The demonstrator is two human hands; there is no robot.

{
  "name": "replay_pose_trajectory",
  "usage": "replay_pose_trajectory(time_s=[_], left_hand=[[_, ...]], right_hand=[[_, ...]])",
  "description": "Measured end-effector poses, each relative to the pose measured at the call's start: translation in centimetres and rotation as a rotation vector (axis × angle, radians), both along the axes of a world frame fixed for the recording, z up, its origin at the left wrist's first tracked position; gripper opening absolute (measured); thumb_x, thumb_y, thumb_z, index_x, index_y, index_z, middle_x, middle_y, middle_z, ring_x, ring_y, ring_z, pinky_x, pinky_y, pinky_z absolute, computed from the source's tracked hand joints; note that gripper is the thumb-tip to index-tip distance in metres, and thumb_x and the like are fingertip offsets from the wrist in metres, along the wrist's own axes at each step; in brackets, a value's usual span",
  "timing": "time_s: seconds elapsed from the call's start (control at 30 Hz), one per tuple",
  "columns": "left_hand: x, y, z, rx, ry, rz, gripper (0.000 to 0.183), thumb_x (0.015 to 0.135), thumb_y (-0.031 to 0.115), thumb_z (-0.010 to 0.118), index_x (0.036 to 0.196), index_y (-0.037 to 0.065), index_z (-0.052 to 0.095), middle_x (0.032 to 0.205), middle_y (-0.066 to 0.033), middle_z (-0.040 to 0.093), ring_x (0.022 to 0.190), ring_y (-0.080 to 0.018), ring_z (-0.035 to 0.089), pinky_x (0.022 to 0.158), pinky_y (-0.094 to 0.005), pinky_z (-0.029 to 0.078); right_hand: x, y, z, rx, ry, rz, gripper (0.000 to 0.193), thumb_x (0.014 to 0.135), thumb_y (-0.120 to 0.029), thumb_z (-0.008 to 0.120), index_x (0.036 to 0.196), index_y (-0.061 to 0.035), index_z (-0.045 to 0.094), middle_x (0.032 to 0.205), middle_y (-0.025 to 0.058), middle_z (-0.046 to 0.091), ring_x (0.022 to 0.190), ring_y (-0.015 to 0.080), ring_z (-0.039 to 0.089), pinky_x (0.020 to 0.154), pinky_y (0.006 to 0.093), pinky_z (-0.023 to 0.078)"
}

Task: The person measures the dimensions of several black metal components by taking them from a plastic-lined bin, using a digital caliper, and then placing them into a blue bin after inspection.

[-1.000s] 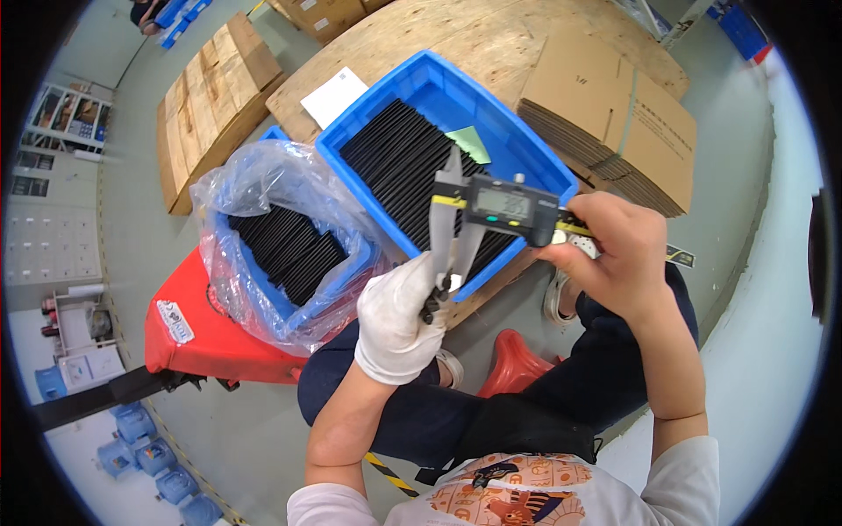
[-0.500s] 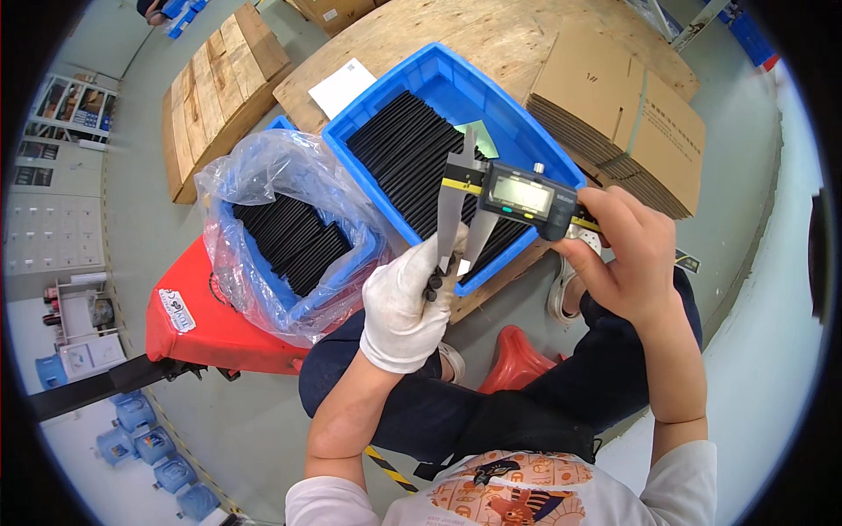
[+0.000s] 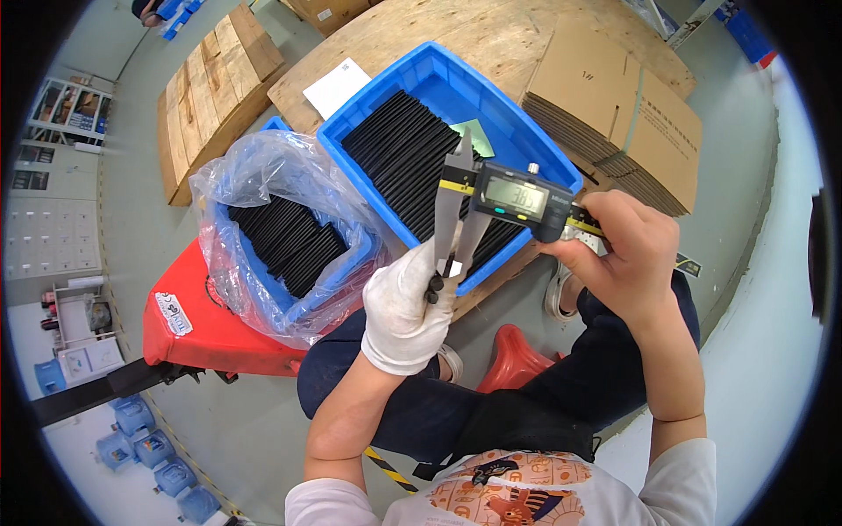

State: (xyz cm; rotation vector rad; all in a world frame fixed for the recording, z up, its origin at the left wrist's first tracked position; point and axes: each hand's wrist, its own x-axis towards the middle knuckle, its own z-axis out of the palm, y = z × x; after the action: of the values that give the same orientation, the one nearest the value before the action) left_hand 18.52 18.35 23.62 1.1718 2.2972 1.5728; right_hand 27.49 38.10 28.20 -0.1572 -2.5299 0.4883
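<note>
My right hand [image 3: 627,250], bare, grips the slide end of a digital caliper [image 3: 554,209] between thumb and fingers. The caliper's jaws point down toward my left hand [image 3: 402,311], which wears a white glove and is closed around some thin black rods [image 3: 434,287]. Only the rods' ends show; their other parts are hidden by the glove and jaws. The jaw tips are at the rods, with a narrow gap between them. Behind the caliper, a blue bin [image 3: 338,145] holds rows of similar black rods [image 3: 395,158] and a pale green slip [image 3: 474,138].
Left of the bin, a blue crate lined with clear plastic [image 3: 254,162] holds more black rods, above a red pallet jack [image 3: 197,302]. Flat cardboard boxes [image 3: 583,79] are stacked on the wooden board [image 3: 491,35]. A red stool [image 3: 513,355] stands between my legs.
The caliper's jaws have come closer together, and its display now shows a different reading. My right hand has shifted slightly toward the left hand, which keeps its grip on the rods.
</note>
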Motion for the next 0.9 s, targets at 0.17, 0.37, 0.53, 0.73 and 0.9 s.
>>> replay_pose_trajectory(time_s=[0.17,0.37,0.53,0.73,0.9], left_hand=[[-0.27,0.36,-0.36,0.085,0.128,0.007,0.036,0.073,-0.003,0.060,0.109,0.001,0.055,0.076,-0.0104,0.062,0.056,-0.0217,0.059,0.049,-0.0274,0.045],[-0.20,0.38,-0.41,0.086,0.142,0.014,0.035,0.074,-0.003,0.060,0.109,0.001,0.054,0.075,-0.0098,0.062,0.060,-0.0225,0.062,0.051,-0.0276,0.046],[0.04,0.14,0.05,-0.057,-0.023,-0.006,0.025,0.082,-0.003,0.055,0.107,-0.002,0.053,0.091,-0.0116,0.065,0.080,-0.0174,0.063,0.072,-0.0253,0.048],[-0.11,0.14,-0.36,-0.003,-0.069,-0.082,0.031,0.082,-0.002,0.052,0.112,-0.001,0.050,0.091,-0.0139,0.063,0.075,-0.0245,0.062,0.066,-0.0289,0.048],[-0.36,0.11,-0.15,0.029,-0.133,-0.193,0.034,0.081,0.001,0.054,0.114,0.001,0.048,0.090,-0.0130,0.064,0.070,-0.0269,0.063,0.060,-0.0296,0.049]], right_hand=[[-0.02,0.00,-0.11,-0.015,0.014,0.003,0.039,0.059,-0.040,0.075,0.067,-0.0089,0.052,0.052,0.0017,0.048,0.043,0.0172,0.049,0.038,0.0262,0.035],[0.10,0.01,-0.12,-0.018,-0.057,0.011,0.041,0.061,-0.037,0.075,0.074,-0.0040,0.055,0.058,0.0060,0.051,0.047,0.0213,0.049,0.043,0.0278,0.037],[0.21,-0.04,0.16,-0.025,-0.063,0.067,0.030,0.067,-0.026,0.071,0.085,-0.0061,0.055,0.061,0.0026,0.050,0.044,0.0171,0.050,0.041,0.0265,0.037],[0.16,0.00,0.23,-0.007,-0.078,0.101,0.029,0.067,-0.022,0.070,0.086,-0.0056,0.056,0.060,0.0024,0.049,0.045,0.0174,0.050,0.041,0.0269,0.036],[0.16,0.17,0.26,0.009,-0.074,0.110,0.031,0.065,-0.026,0.071,0.084,-0.0063,0.057,0.059,0.0023,0.049,0.044,0.0177,0.049,0.041,0.0271,0.036]])
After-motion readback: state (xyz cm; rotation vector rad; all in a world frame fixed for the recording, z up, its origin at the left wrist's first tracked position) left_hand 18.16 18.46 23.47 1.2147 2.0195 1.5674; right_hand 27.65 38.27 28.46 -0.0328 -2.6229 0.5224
